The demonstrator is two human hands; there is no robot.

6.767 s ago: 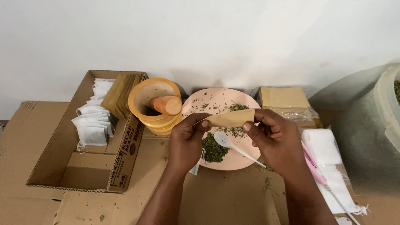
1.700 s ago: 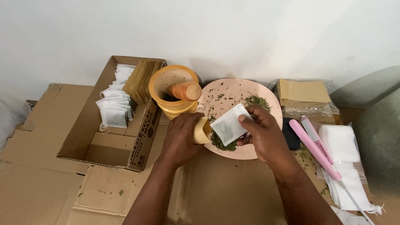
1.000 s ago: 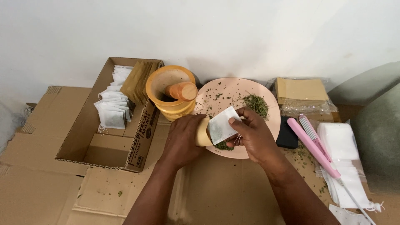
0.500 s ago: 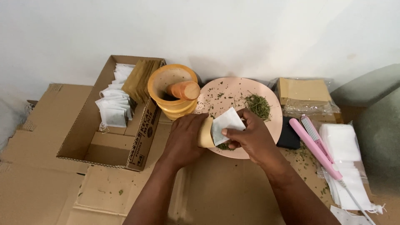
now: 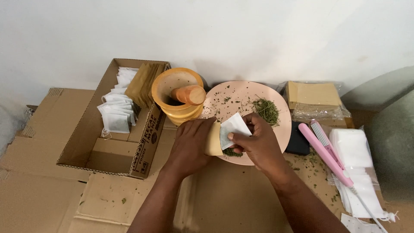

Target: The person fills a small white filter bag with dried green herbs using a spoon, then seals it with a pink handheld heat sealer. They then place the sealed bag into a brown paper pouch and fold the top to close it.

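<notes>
— Hands meet at frame centre, over the near rim of the round pink plate (image 5: 241, 92): the left hand (image 5: 194, 140) is clamped on a tan paper envelope (image 5: 213, 139), the right hand (image 5: 254, 140) pinches a small white filter sachet (image 5: 233, 127) at its mouth.

— Risk?

— Likely a tilted sachet spilling dried green herb (image 5: 266, 110) onto the brown cardboard sheet (image 5: 224, 198), or a snagged corner.

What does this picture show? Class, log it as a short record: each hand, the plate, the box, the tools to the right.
left hand: holds tan envelope
right hand: pushes white sachet into it
plate: pink, dried green herbs
cardboard box: white sachets, brown envelopes
right side: pink sealer
behind: orange mortar
</notes>
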